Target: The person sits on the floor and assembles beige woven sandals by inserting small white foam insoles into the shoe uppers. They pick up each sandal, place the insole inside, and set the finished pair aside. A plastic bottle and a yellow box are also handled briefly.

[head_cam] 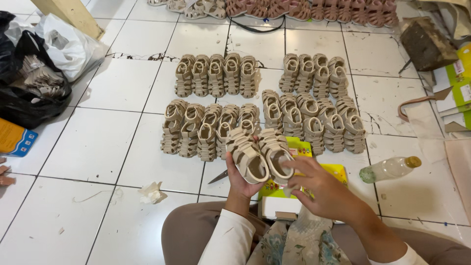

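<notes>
My left hand (239,180) holds up a pair of small beige sandals (257,153), soles resting in the palm. My right hand (324,192) touches the inside of the right-hand sandal with its fingertips, pinching something small and white there. Beneath the hands, on my lap, lies an open yellow and green shoe box (299,184). Beyond the hands, rows of matching beige sandals (216,74) stand on the white tiled floor (93,147) in several groups.
A scissors blade (218,177) pokes out by my left wrist. A plastic bottle (390,169) lies at the right. Black and white bags (34,64) sit at the left, crumpled paper (150,192) near my knee, pink sandals (314,9) along the far edge, flat boxes (458,86) at right.
</notes>
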